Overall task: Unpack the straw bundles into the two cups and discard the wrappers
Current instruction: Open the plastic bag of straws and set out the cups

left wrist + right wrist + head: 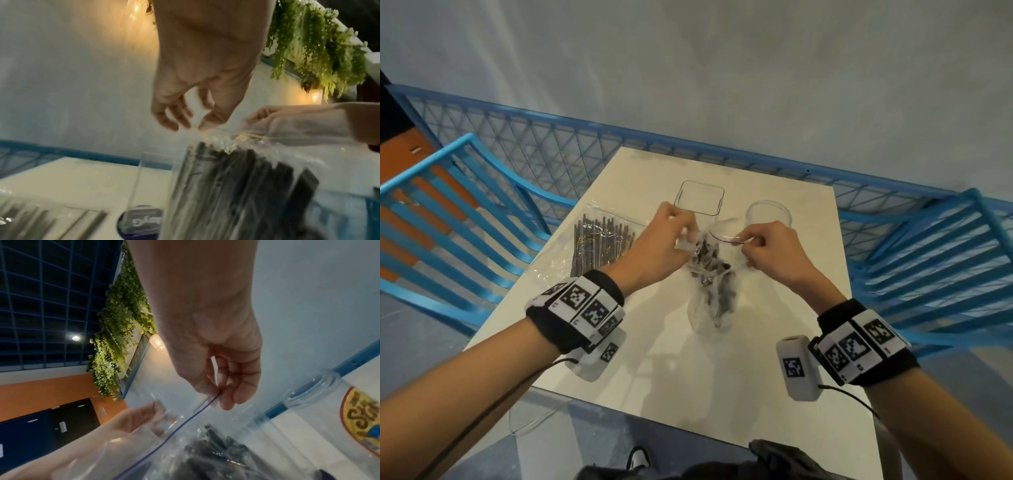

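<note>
From the head view, a white table (774, 359) stands against a blue mesh railing (571, 147), with a blue slatted chair (448, 219) close on the left and a second chair (941, 260) close on the right. The near half of the tabletop lies bare in front of the wrists. A clear bag of dark straws (714, 284) stands upright near the table's middle. The left hand (664, 240) pinches the left side of its mouth, and the right hand (770, 250) pinches the right side, the zip edge stretched between them. Behind the bag, toward the railing, stand a square clear cup (700, 198) and, right of it, a round clear cup (768, 214). A second straw bundle (599, 243) lies flat in its wrapper near the left table edge.

In the left wrist view, the left hand (197, 81) hangs over the bag (236, 186), fingertips (205, 125) closed on crumpled film at the top. The flat bundle (41, 224) lies at lower left, blurred.

In the right wrist view, the right hand (216, 353) holds the bag's zip strip (185, 423) between thumb and fingers. The round cup (333, 410) stands just beside it on the right; the left hand (131, 418) shows through the film.
</note>
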Available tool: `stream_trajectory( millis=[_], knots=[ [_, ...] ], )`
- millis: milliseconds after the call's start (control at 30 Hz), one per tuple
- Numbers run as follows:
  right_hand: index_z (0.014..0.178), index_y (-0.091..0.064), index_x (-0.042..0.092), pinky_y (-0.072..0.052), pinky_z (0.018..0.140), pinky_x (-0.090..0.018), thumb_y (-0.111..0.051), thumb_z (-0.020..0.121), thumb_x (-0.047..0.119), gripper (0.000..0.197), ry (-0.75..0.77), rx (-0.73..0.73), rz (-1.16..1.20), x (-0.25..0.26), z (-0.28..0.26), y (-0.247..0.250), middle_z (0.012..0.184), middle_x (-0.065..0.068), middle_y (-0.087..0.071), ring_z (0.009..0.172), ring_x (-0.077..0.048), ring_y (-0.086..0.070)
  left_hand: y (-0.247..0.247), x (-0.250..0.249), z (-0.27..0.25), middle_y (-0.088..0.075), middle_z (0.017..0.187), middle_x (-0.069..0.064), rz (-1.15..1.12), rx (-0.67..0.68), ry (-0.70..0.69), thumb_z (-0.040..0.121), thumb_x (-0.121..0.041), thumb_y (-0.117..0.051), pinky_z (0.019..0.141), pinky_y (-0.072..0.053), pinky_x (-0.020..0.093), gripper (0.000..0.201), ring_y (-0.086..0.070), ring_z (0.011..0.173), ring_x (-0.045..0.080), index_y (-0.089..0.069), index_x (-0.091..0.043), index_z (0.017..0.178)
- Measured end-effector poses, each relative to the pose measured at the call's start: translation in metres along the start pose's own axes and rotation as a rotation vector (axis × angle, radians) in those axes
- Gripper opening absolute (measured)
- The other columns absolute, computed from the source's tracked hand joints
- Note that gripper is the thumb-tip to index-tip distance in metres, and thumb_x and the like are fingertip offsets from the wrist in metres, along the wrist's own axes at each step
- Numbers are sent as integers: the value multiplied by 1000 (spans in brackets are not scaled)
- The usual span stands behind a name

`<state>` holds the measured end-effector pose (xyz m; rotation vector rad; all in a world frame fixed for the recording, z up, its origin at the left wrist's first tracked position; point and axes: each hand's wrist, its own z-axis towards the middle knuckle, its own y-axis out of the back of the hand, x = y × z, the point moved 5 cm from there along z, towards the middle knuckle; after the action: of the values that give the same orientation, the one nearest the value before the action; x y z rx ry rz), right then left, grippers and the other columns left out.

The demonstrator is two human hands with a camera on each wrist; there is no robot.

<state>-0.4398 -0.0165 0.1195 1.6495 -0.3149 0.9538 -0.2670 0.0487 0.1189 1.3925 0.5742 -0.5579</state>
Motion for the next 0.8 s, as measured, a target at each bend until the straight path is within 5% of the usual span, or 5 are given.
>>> stream_trajectory(
  millis=[133, 367, 500, 633, 800],
  knots=[
    [94, -72, 8, -51, 64, -22, -58, 80, 0, 22, 96, 61, -13, 13, 0, -14, 55, 3, -62, 49, 0, -60, -18, -13, 5, -38, 137, 2, 154, 82, -87, 82, -4, -60, 86, -46, 34, 37, -55, 104, 23, -63, -27, 111],
    [99, -69, 11, -52, 68, -23, -59, 83, -1, 23, -36, -66, -154, -35, -4, 24, 70, -6, -66, 63, -15, -59, 12, 31, 1, -55, 119, 15, 171, -13, 153, 84, 10, -48, 85, -39, 29, 58, -52, 111, 31, -54, -18, 135],
    [128, -50, 20, -43, 69, -24, -67, 86, 24, 45, -30, -2, -124, -18, -10, 15, 99, -4, -60, 83, -15, -56, 3, 14, -1, -49, 133, 3, -55, 76, 165, 82, 1, -61, 81, -54, 35, 69, -63, 95, 26, -38, -16, 145],
    [145, -25, 25, -59, 62, -33, -66, 84, 8, 75, -178, 363, -29, -14, -17, -14, 104, -12, -57, 77, -26, -68, -8, 5, 1, -31, 146, -5, -320, 98, 271, 75, -4, -74, 67, -61, 34, 94, -59, 88, 18, -21, -20, 151],
    [137, -42, 14, -57, 52, -28, -53, 85, -8, 57, -277, 200, 126, -31, -12, -8, 104, -22, -59, 57, -23, -65, -20, 13, -10, 7, 157, -20, -458, 256, 364, 72, 11, -71, 65, -60, 31, 116, -51, 120, 34, 3, -30, 152]
  ],
)
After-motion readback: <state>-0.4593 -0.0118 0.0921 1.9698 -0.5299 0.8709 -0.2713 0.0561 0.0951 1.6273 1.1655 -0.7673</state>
